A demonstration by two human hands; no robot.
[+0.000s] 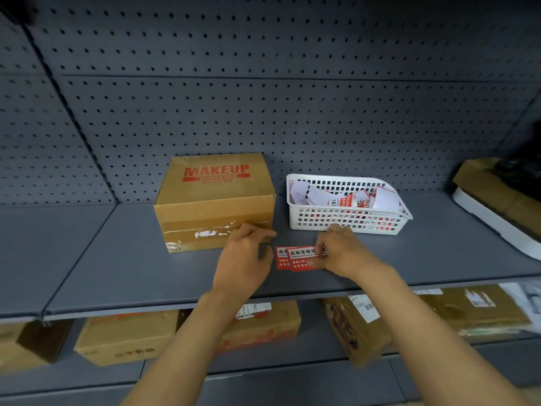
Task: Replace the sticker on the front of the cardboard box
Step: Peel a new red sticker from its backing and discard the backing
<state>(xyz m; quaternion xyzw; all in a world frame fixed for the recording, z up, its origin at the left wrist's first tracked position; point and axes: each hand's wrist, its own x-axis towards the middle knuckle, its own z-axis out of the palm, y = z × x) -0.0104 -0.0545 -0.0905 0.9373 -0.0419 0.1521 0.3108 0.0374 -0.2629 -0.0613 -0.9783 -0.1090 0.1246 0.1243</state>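
1. The cardboard box (215, 205) sits on the grey shelf (117, 259) with its front face toward the person, which keeps the spot for the sticker in easy reach. White torn scraps and glossy tape residue (209, 233) along the lower front suggest the old sticker is already off.
2. The right hand (341, 249) pinches the top red sticker (303, 259) of two overlapping ones lying on the shelf just right of the box; its fingers are closed on the sticker's right edge, probably to lift or separate it.
3. The left hand (247, 253) rests at the box's lower right front corner, fingers loosely spread and gripping nothing, likely steadying the box for the new sticker.
4. The white basket (348, 221), just behind the stickers, holds loose red-and-white slips, apparently spare or discarded labels kept close by.
5. Writing: "MAKEUP" is printed in red on the box top, with a red band beneath that is too blurred to read. The stickers carry Chinese characters beginning "此标签" over small Latin letters, not clearly legible.
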